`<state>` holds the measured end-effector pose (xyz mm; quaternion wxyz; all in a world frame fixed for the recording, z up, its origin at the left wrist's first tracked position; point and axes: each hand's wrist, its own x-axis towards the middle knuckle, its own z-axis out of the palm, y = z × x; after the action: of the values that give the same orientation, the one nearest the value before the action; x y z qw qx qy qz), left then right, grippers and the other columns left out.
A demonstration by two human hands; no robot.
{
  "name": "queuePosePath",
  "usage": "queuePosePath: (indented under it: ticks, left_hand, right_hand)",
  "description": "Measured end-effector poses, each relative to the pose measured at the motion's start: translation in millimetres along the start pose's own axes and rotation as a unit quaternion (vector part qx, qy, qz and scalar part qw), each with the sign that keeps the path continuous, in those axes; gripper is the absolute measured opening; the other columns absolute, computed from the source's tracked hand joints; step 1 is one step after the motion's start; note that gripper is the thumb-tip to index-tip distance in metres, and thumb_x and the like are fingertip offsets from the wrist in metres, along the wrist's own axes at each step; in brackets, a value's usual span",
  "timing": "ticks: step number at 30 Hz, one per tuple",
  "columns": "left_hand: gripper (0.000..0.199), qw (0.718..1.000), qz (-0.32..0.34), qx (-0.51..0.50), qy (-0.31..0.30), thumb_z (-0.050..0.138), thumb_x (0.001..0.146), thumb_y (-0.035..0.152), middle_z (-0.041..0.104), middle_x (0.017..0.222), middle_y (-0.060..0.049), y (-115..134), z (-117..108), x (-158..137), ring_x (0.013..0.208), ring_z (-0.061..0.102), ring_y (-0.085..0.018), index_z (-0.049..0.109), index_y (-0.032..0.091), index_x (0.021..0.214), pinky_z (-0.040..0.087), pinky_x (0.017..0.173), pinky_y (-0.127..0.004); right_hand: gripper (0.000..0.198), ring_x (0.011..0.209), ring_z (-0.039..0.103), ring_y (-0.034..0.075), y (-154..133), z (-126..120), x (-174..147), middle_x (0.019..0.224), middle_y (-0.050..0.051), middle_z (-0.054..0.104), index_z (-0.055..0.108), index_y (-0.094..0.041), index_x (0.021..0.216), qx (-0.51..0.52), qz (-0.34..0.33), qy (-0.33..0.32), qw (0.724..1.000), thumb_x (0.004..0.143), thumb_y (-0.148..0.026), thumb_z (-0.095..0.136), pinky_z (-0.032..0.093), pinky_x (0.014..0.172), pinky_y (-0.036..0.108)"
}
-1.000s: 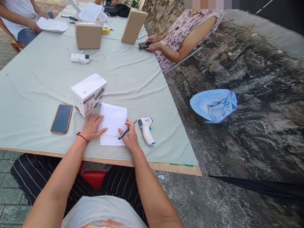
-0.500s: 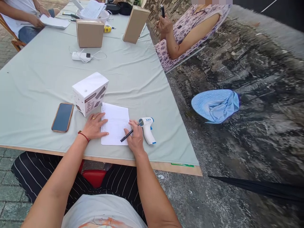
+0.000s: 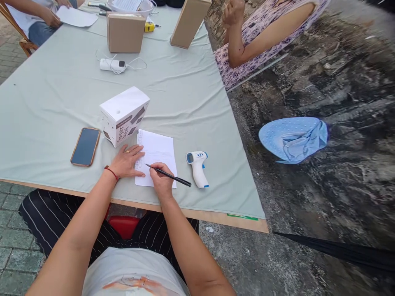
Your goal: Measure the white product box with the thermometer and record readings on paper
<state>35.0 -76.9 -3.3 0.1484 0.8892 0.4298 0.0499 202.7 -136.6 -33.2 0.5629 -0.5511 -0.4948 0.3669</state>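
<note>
My right hand (image 3: 162, 179) grips a black pen (image 3: 177, 178), its tip pointing left over the white paper (image 3: 156, 144). Fingers spread, my left hand (image 3: 128, 161) lies flat at the paper's left edge and holds nothing. Rows of small print or writing show along that edge, too small to read. Just behind my left hand stands a white box (image 3: 125, 111) marked "Super Meal". To the right of the paper lies a white and blue infrared thermometer (image 3: 199, 168). A phone (image 3: 85, 146) in a brown case rests left of my left hand.
Farther back on the cloth-covered table (image 3: 61, 98) are a white device with a cable (image 3: 112, 65), two cardboard boxes (image 3: 126, 35) and a basket (image 3: 135, 12). A seated person (image 3: 253, 51) is at the right, another person (image 3: 46, 16) at the far left. A blue hat (image 3: 293, 139) lies beyond the right edge.
My right hand has moved left onto the paper, away from the thermometer. The pen has swung round, its tip now toward the left. My left hand stays at the paper's edge. The view has shifted slightly.
</note>
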Motion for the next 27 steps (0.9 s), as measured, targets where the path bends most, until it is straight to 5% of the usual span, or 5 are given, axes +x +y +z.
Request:
queuePosePath:
  ticks: [4, 27]
  left_hand:
    - [0.081, 1.0, -0.006, -0.005, -0.006, 0.069, 0.077, 0.062, 0.037, 0.157, -0.016, 0.8, 1.4, 0.0, 0.147, 0.031, -0.033, 0.048, 0.018, 0.142, 0.017, 0.121, -0.056]
    - [0.067, 1.0, 0.0, -0.017, -0.023, 0.062, 0.084, 0.047, 0.031, 0.16, -0.015, 2.7, -0.6, -3.7, 0.149, 0.028, -0.033, 0.047, 0.017, 0.143, 0.017, 0.121, -0.056]
  right_hand:
    - [0.01, 0.059, 0.051, 0.014, 3.2, 3.0, -3.1, 0.066, -0.002, 0.059, 0.059, -0.022, 0.074, -0.016, 0.036, 0.002, 0.999, 0.069, -0.031, 0.061, 0.045, 0.057, 0.029]
    - [0.008, 0.059, 0.052, 0.014, 7.6, 4.8, -5.3, 0.063, -0.004, 0.058, 0.057, -0.023, 0.071, -0.074, 0.008, -0.073, 0.995, 0.076, -0.03, 0.057, 0.045, 0.061, 0.029]
